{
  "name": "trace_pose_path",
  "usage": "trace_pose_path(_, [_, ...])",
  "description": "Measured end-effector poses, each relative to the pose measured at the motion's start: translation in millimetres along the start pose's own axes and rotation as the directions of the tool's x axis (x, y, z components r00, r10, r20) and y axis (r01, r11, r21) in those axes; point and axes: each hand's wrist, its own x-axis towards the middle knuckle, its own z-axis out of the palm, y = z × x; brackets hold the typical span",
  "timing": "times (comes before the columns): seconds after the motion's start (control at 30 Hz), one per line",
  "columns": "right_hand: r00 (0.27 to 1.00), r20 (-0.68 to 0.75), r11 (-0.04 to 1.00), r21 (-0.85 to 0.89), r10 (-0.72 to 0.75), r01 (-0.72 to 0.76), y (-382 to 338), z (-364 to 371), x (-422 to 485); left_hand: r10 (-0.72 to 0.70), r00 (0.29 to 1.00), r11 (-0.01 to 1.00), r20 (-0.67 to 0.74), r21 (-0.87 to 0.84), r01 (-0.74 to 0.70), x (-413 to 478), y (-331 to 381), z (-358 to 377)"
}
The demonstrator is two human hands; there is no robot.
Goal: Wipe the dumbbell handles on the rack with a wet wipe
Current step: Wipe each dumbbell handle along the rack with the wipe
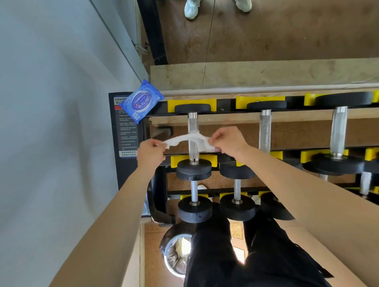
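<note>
White crumpled wet wipe point(179, 140) over knurled steel dumbbell handle point(192, 123), pinched by left hand point(150, 153) at nine o'clock, right hand point(228, 142) at three; keep taut, work lengthwise.

- The bare left hand point(150, 153) is raised in front of the body, fingers curled, thumb and fingertips pinching one end of a crumpled white wet wipe point(181, 140).
- The bare right hand point(230, 142) pinches the other end, knuckles up.
- The left forearm point(121, 208) and right forearm point(296, 181) reach forward and converge; the hands sit level and apart, the wipe stretched between them.
</note>
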Motion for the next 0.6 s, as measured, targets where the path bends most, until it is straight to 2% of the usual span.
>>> trace_pose_path(0.07, [0.999,-0.013,0.998,-0.063,-0.030,0.029,5,0,-5,0.046,0.999,0.997,-0.023,0.055,-0.045,-3,-8,-5])
trace_pose_path(0.2, [0.990,-0.139,0.985,-0.172,-0.035,0.011,13,-9,-6,0.164,0.981,0.961,0.104,0.206,-0.183,-18,-6,-6])
trace_pose_path(0.23, [0.992,-0.109,0.979,-0.203,-0.059,0.036,13,-7,-9,0.167,0.981,0.953,0.094,0.241,-0.185,-20,-7,-8])
trace_pose_path(0.33, [0.979,0.149,0.938,-0.300,-0.137,0.176,8,7,-23,0.133,0.991,0.919,-0.026,0.377,-0.113,-15,-23,-25])
trace_pose_path(0.4, [0.969,0.201,0.924,-0.325,-0.141,0.202,9,11,-26,0.128,0.990,0.895,-0.059,0.436,-0.090,-15,-32,-33])
trace_pose_path(0.53, [0.993,0.094,0.901,-0.421,-0.068,0.102,17,-2,-16,0.162,0.985,0.866,0.066,0.469,-0.174,-29,-34,-24])
trace_pose_path(0.6, [0.996,0.059,0.889,-0.449,-0.068,0.087,18,-1,-15,0.188,0.980,0.874,0.068,0.445,-0.198,-34,-36,-21])
